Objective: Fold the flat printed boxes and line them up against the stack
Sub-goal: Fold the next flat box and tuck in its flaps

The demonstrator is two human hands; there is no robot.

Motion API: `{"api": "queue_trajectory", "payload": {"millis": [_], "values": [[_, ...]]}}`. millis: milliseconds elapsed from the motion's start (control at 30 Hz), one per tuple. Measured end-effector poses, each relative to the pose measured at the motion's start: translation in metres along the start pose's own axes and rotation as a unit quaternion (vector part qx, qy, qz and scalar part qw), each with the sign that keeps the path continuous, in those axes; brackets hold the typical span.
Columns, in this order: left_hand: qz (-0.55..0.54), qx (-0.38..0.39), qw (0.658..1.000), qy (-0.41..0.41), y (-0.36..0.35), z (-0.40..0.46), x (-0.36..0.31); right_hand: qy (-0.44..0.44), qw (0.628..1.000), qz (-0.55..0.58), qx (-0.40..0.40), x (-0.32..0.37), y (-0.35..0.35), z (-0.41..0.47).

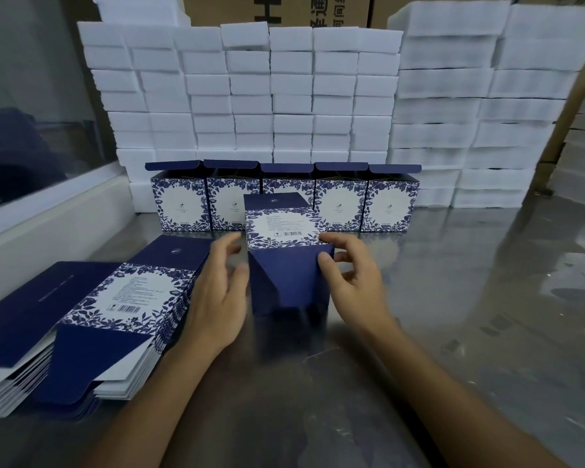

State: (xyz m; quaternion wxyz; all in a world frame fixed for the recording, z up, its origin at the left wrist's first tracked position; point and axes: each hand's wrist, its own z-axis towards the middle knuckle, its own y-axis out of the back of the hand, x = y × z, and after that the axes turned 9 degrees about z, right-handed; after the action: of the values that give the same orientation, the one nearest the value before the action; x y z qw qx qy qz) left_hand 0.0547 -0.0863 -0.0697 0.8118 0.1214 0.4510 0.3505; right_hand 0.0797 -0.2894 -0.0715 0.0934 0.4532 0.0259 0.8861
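Currently the half-folded box (286,261) is pinched by right fingers (325,260); left fingers (232,251) spread, so its bottom flap could spring open.

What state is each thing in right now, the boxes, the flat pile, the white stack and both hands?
Box being folded: partly formed, on its side, dark flap open.
Folded boxes: five upright in a row, lids open, against the white foam blocks.
Flat printed boxes: unfolded, piled.
White foam blocks: stacked.
Left hand: open beside the box.
Right hand: pinching the flap.
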Motion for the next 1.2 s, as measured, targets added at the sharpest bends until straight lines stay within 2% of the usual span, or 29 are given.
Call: {"api": "queue_trajectory", "payload": {"millis": [100, 300, 433, 700, 933, 1100, 1200], "values": [[0.025, -0.008, 0.997, -0.067, -0.002, -0.003, -0.003, 0.050, 0.997, -0.051, -0.015, 0.002, -0.001, -0.001], [0.093, -0.076, 0.988, -0.098, -0.004, -0.004, -0.013, 0.168, 0.974, -0.151, -0.028, 0.015, -0.014, -0.003], [0.126, -0.101, 0.980, -0.118, -0.008, -0.004, -0.024, 0.177, 0.953, -0.243, -0.030, 0.024, -0.034, -0.005], [0.137, -0.115, 0.979, -0.097, -0.014, -0.006, -0.023, 0.166, 0.963, -0.210, -0.018, 0.016, -0.037, -0.001], [0.105, -0.031, 0.992, -0.059, -0.022, -0.009, -0.007, 0.147, 0.976, -0.159, -0.040, 0.000, -0.027, 0.003], [0.098, -0.044, 0.992, -0.065, -0.026, -0.007, -0.003, 0.144, 0.978, -0.146, -0.047, 0.003, -0.026, 0.004], [0.088, -0.042, 0.994, -0.056, -0.026, -0.006, 0.001, 0.103, 0.986, -0.125, -0.042, -0.001, -0.023, -0.001]]}}
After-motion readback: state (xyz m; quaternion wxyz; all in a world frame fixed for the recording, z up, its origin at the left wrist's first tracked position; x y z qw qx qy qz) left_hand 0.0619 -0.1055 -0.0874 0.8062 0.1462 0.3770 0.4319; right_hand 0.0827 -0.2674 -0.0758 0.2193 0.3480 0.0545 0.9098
